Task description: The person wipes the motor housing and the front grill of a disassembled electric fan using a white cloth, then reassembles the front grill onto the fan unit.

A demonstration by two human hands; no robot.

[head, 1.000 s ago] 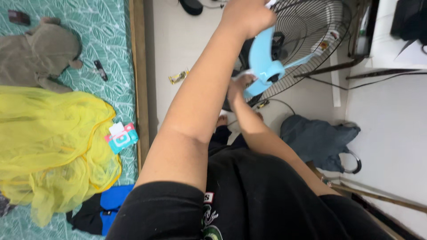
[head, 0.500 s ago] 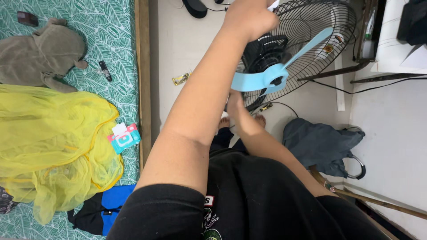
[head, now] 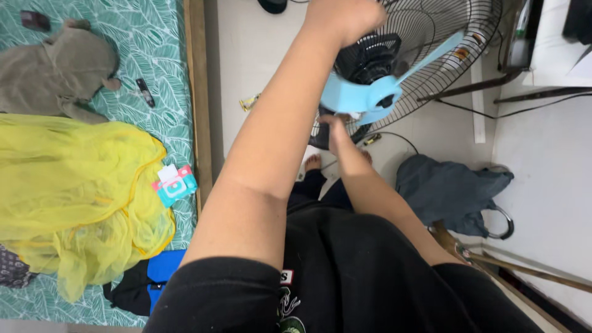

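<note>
1. The left hand (head: pixel 345 18) is raised at the top of the view, fist closed at the top edge of the wire fan guard (head: pixel 444 55); what it grips I cannot tell.
2. The right hand (head: pixel 338 126) reaches up under the light blue fan blade (head: pixel 364 98), fingers touching its lower edge; the outstretched left forearm hides part of the blade and motor.
3. A grey bag (head: pixel 450 191) lies on the floor just right of the person's legs.
4. On the bed to the left lie yellow netting (head: pixel 74 191), a grey plush toy (head: pixel 58 71) and a small teal packet (head: pixel 176 185).
</note>
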